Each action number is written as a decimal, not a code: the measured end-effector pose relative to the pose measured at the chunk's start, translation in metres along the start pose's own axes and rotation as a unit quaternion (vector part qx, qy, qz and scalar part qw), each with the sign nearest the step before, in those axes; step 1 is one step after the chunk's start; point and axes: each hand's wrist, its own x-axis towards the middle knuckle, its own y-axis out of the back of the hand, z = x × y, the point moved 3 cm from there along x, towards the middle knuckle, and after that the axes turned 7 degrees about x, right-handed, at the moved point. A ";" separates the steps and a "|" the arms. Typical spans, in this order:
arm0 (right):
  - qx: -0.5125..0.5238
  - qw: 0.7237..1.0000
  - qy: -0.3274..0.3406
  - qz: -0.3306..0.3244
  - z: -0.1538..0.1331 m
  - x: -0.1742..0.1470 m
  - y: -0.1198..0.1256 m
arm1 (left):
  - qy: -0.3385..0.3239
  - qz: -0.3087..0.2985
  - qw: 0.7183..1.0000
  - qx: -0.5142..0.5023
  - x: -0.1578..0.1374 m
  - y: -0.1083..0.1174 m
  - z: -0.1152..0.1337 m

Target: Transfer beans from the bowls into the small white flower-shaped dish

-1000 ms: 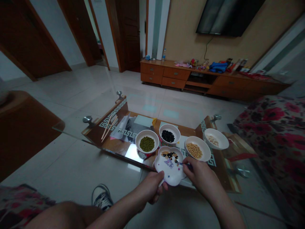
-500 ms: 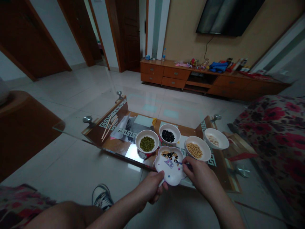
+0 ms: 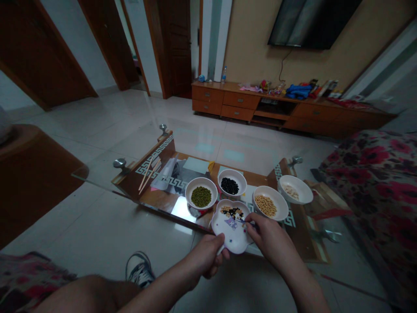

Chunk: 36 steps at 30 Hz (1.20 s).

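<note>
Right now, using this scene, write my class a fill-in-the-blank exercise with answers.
The right hand holds a slim tool, while the plate is held by the ____.
Mixed with tan beans on the plate are beans coloured ____.
The number of bowls on the glass table is ____.
The bowl nearest the wooden sticks contains beans coloured ____.
Missing words: left hand; black; four; green.

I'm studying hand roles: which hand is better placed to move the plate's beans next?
Probably the right hand: it holds a slim tool over the flower-shaped plate, near the mixed beans, while the left hand grips the plate.
</note>
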 end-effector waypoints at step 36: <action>-0.013 1.000 -0.004 0.004 0.002 0.004 -0.004 | 0.007 0.003 1.000 -0.004 0.005 0.001 -0.007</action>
